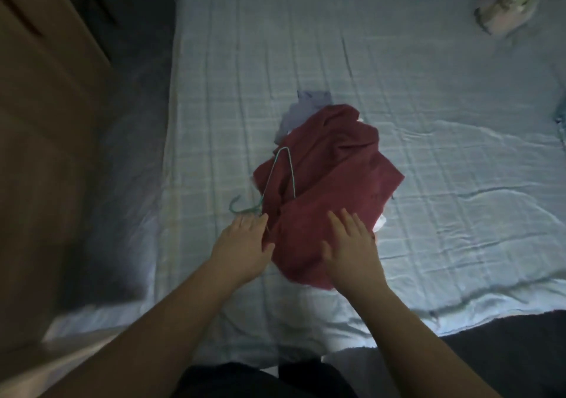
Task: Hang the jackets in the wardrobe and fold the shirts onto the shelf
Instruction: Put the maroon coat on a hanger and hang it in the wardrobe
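Note:
A crumpled dark red garment [333, 177] lies in a heap on the bed [428, 122]. A thin green wire hanger [277, 177] rests on its left side, hook pointing toward the bed's left edge. A pale lilac garment [301, 109] and a bit of white cloth [379, 221] stick out from under the heap. My left hand [245, 244] lies at the red garment's near-left edge beside the hanger's hook, fingers fairly straight. My right hand [352, 244] rests flat on the near part of the red garment, fingers spread.
A light brown wooden wardrobe panel [39, 152] stands on the left, with a dark gap of floor between it and the bed. A clear bag with pale items [505, 8] sits at the bed's far right corner. A dark blanket [505, 351] covers the near right.

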{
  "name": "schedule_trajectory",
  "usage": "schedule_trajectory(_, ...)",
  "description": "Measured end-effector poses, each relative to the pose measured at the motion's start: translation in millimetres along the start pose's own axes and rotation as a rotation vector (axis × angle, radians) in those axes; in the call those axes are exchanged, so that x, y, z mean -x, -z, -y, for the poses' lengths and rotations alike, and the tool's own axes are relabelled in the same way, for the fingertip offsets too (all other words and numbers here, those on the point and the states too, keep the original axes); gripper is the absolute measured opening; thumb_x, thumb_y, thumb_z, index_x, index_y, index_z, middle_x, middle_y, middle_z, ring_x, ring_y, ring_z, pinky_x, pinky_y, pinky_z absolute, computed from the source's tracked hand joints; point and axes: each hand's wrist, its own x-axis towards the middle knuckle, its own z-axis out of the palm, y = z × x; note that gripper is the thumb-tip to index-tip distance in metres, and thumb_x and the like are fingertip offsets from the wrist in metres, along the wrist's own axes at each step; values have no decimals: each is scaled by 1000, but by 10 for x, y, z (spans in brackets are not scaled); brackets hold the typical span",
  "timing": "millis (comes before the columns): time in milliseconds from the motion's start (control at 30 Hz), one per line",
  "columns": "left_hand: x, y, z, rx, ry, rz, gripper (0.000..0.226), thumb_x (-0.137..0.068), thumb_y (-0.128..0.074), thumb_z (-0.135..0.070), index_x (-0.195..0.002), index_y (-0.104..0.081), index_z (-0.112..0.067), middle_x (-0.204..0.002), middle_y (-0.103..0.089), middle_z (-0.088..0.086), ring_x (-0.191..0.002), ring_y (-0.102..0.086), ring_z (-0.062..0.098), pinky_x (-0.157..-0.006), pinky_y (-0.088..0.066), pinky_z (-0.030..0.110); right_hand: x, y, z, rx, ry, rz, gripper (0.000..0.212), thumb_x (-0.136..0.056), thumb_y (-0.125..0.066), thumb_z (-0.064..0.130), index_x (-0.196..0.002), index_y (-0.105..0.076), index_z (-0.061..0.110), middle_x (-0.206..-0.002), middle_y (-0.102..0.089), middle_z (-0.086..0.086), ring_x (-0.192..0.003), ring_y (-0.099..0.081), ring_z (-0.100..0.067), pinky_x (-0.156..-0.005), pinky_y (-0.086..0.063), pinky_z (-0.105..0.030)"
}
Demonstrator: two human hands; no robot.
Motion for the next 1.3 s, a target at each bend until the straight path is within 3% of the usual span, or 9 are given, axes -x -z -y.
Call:
schedule_trajectory(133,-226,-299,-43,120,186,32,77,-93,-33,-57,-158,-18,-18,-161,-26,15,-147,-23,37,-120,-24,47,-449,-245,-260,-6,81,121,63,-86,-51,36,-146,-45,18,-152,-43,-11,-143,-34,-34,-112,-35,-52)
schedule_trajectory(333,-560,-857,-265,411,483,-59,80,-89,-31,-56,-156,-26,-13,-159,-32,16,-147,-27,35,-118,-27,49,-1161,-805,-705,72,392,330,59,-92,-49,36,-149,-40,20,-156,-37,-9,-146,-28,-30,-116,-30,-49)
schedule_trajectory(433,-745,-1102,-373,550,551,-125,65,-97,-50,-34,-154,-31,-9,-154,-39,18,-142,-36,34,-118,-28,44,-1502,-1089,-808,78,533,319,61,-87,-44,38,-143,-48,14,-149,-46,-15,-139,-38,-35,-112,-37,-51)
schedule_trajectory(567,-906,-1296,-441,684,648,-265,59,-92,-42,-33,-147,-46,-15,-134,-61,13,-122,-57,32,-105,-43,40,-1923,-1472,-690,-2,702,283,54,-88,-49,31,-138,-54,12,-142,-52,-18,-132,-45,-38,-112,-38,-48)
schedule_trajectory(733,-903,-1613,-505,679,766,-199,50,-95,-46,-28,-145,-47,-28,-127,-66,9,-116,-61,31,-98,-48,39,-2081,-1874,-455,-43,867,315,47,-86,-57,18,-133,-60,14,-138,-55,-18,-130,-48,-38,-112,-37,-47)
schedule_trajectory(867,-870,-1805,-718,729,716,-140,32,-99,-45,-31,-123,-65,-22,-113,-70,2,-107,-64,28,-91,-49,34,-2067,-2075,-548,52,934,367,48,-83,-47,24,-126,-65,13,-133,-59,-18,-126,-51,-39,-108,-40,-50)
schedule_trajectory(967,-898,-1944,-823,806,723,-190,29,-103,-43,-36,-99,-64,-15,-98,-69,7,-95,-64,30,-80,-45,35,-2035,-2130,-705,85,938,392,44,-79,-50,19,-119,-67,10,-127,-62,-19,-122,-53,-41,-105,-43,-52)
schedule_trajectory(1133,-1071,-2016,-746,868,952,-339,19,-98,-51,-35,-108,-56,-21,-108,-59,7,-103,-57,29,-84,-50,42,-2058,-2046,-765,147,992,405,42,-77,-50,18,-115,-69,17,-122,-64,-10,-117,-57,-34,-96,-49,-50)
schedule_trajectory(1300,-1306,-1986,-557,878,1126,-427,59,-85,-73,-34,-131,-43,-12,-128,-46,10,-123,-44,31,-99,-44,45,-2299,-1944,-437,123,1017,327,45,-69,-50,18,-105,-75,28,-119,-67,5,-114,-59,-21,-91,-46,-44)
